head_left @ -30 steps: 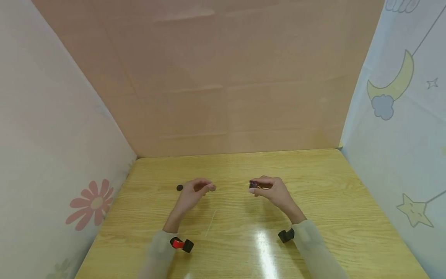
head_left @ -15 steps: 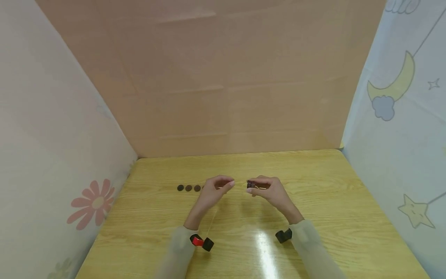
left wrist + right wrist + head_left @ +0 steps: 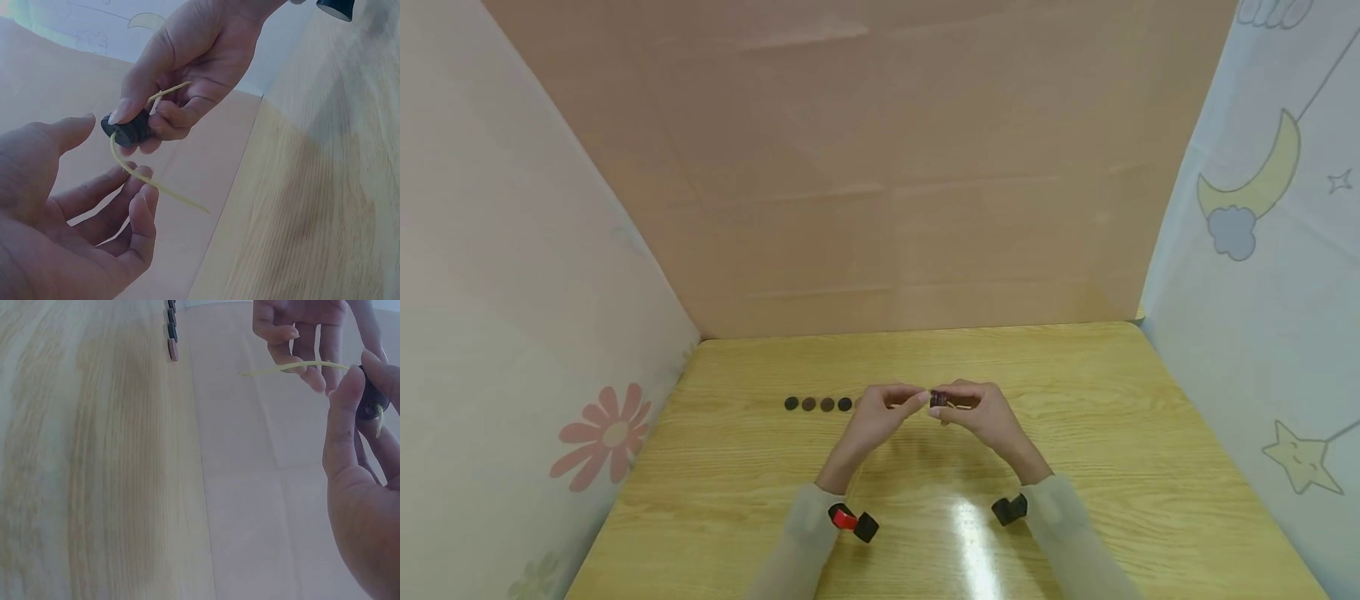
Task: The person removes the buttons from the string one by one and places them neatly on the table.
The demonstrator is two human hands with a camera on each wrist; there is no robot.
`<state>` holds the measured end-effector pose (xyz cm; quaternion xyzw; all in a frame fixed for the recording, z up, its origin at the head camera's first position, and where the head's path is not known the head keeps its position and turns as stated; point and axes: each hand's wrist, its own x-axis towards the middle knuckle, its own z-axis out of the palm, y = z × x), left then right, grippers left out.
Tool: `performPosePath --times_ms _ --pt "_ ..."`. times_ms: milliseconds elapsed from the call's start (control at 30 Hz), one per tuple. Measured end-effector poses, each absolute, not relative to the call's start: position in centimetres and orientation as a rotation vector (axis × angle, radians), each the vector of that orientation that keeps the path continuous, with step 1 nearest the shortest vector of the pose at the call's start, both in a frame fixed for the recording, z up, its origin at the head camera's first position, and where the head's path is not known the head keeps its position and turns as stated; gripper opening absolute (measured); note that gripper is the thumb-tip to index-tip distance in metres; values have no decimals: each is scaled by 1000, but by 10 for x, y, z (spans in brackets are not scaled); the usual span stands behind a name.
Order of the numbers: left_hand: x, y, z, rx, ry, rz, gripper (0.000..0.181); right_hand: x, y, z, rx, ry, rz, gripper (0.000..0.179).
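Note:
My right hand (image 3: 992,417) pinches a short stack of dark round buttons (image 3: 128,129) between thumb and fingers. A yellow string (image 3: 165,189) runs through the stack, with one end hanging out past the left side and a shorter end coming out by the right palm. Holes show in the button (image 3: 373,407) facing the right wrist camera. Close beside the stack is my left hand (image 3: 69,212), its thumb and fingers apart and loosely bent, with nothing gripped. The string passes by its fingertips; whether they touch cannot be told.
A row of several dark and brown buttons (image 3: 827,404) lies on the wooden table (image 3: 1075,400), left of the hands; the left hand covers its right end. A tan panel (image 3: 880,208) stands behind the table, with printed white walls (image 3: 1247,333) on both sides.
My left hand has moved right, from over the row of buttons to the stack, uncovering several buttons on the table. The right hand and its stack have stayed nearly in place.

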<state>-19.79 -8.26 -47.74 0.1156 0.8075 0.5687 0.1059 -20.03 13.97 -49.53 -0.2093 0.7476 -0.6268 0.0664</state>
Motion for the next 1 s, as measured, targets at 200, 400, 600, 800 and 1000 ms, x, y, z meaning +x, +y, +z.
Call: performPosePath --times_ms 200,400,600,800,1000 --pt "-199 -80 -478 431 2396 1662 32 -201 138 -499 -594 2242 -1889 29" --pt "-201 -78 -479 456 2419 1630 32 -202 140 -503 -617 2256 -1869 29" --pt "-202 -78 -480 488 2427 1625 30 -202 140 -503 -645 2263 -1860 29" --pt "-203 -78 -482 490 2420 1631 30 -202 140 -503 -645 2253 -1867 29" --pt "-203 -77 -482 477 2409 1626 30 -202 140 -503 -642 2247 -1871 29"
